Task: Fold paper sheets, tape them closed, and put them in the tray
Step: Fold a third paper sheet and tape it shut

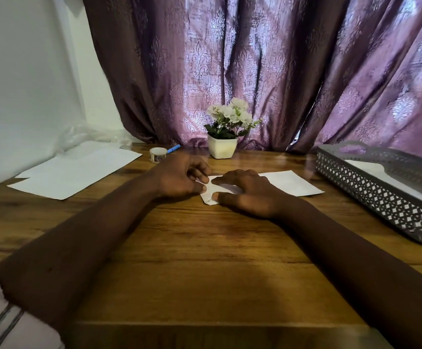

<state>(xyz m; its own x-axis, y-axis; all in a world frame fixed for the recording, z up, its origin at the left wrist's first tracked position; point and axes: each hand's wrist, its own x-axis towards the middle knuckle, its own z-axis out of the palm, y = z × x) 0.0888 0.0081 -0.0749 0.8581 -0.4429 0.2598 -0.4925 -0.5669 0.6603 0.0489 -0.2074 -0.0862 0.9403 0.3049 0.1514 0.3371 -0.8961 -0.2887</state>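
Folded white paper sheet [290, 182] lies flat mid-table, its left end under both hands. Left hand [179, 176]: fingers curled, thumb and forefinger closed in a pinch on a small raised flap at the sheet's left edge. Right hand [247, 191]: palm down, fingers spread and pressed flat on the paper, nothing grasped; thumb rests at the near-left corner. Whether tape is on the flap, cannot tell.

Wooden table [204, 248] carries everything. Grey perforated tray [371, 197] at right edge, near the sheet but apart, white paper inside. Stack of loose paper sheets [79, 170] at far left. Tape roll [157, 154] behind the left hand, blue pen [173, 148] just beside it. White potted flowers [226, 127] at the back centre, against a purple patterned curtain [255, 59].
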